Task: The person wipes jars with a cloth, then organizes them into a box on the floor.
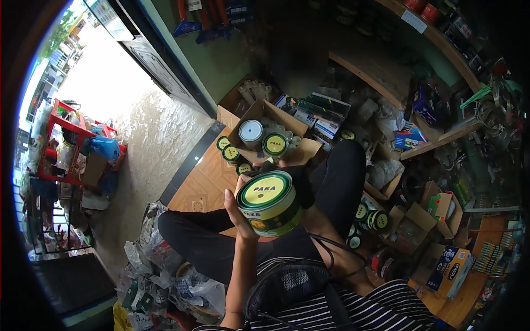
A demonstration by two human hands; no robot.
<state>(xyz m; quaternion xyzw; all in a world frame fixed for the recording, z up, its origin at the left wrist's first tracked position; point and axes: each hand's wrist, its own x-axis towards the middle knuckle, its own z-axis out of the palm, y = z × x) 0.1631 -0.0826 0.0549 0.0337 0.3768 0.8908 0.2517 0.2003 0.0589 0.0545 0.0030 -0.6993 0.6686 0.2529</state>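
My left hand (238,216) grips a round green-and-yellow PAKA tin (269,203) from its left side, thumb up by the rim, and holds it above my lap. My right hand (312,218) reaches in behind the tin's right side. It is mostly hidden by the tin, and something black (301,185) lies against it. I cannot tell whether its fingers hold anything. I sit on the floor in black trousers (193,234) and a striped top.
An open cardboard box (302,150) with more tins stands just ahead, with loose PAKA tins (229,153) on the tiled floor beside it. More tins (375,219) and cartons (450,267) crowd the right. Crumpled paper and bags (165,276) lie at lower left. A bright doorway (110,83) opens at left.
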